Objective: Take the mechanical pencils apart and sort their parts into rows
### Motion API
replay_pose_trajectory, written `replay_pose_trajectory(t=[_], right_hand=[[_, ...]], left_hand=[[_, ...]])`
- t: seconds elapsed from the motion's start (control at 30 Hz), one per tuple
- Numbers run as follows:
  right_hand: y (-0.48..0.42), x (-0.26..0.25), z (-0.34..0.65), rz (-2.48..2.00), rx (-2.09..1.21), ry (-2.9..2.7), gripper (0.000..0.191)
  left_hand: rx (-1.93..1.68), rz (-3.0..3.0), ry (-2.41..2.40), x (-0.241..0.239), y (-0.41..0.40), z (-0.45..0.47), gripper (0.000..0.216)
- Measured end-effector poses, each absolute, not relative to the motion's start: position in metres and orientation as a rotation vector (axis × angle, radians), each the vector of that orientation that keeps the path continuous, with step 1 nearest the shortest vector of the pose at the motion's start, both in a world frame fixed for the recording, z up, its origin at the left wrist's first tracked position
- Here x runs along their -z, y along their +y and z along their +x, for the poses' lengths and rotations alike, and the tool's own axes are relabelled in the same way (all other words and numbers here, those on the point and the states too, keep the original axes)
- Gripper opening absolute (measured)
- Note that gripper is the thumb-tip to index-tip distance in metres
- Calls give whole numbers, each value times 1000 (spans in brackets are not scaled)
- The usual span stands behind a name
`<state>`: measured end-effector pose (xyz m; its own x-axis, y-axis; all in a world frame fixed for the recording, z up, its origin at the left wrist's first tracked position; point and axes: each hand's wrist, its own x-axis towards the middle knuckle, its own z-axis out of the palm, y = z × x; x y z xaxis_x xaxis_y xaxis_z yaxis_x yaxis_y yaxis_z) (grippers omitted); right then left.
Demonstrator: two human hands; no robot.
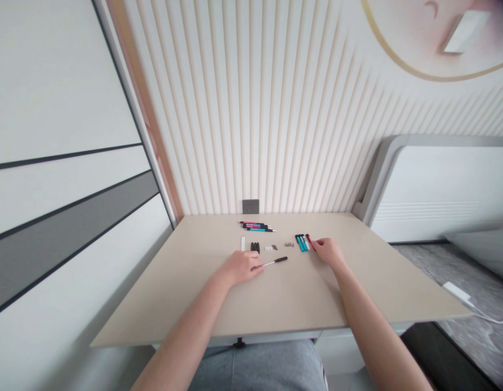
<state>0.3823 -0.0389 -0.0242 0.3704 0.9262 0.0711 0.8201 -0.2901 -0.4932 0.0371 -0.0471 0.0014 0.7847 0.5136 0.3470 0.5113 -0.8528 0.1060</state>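
My left hand (241, 267) rests low over the desk, its fingers closed on a thin white pen refill with a black grip (280, 260) at its right end. Farther right, my right hand (328, 250) pinches a red pen barrel (311, 242) with a dark top. Beside that barrel several blue and white pen barrels (301, 244) lie in a row. Behind my left hand are black rubber grips (255, 247) and thin white refills (242, 243). Small white pieces (268, 248) and small metal tips (289, 245) lie between the grips and the barrels.
Several whole pens (257, 226), red, blue and black, lie in a bundle toward the back of the beige desk (173, 293). A grey wall socket (250, 206) sits behind them. A white cabinet (72, 228) borders the left side; a bed headboard (434, 184) stands at right.
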Motion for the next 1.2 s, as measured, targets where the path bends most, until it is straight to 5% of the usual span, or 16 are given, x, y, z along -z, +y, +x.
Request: replay_pose_trajectory(t=[0.4,0.73,1.2], right_hand=[[-41,22,372,-2046,-236,-1542,31],[-63,2,305,-1161,-339,-2169,16],[-72,2,285,-1194,-442,-2208,15]], left_hand=[[-536,2930,871,2,-45,38,22],[-463,2986,902,-4,-48,39,23],[-396,2972,1024,2,-44,39,18]])
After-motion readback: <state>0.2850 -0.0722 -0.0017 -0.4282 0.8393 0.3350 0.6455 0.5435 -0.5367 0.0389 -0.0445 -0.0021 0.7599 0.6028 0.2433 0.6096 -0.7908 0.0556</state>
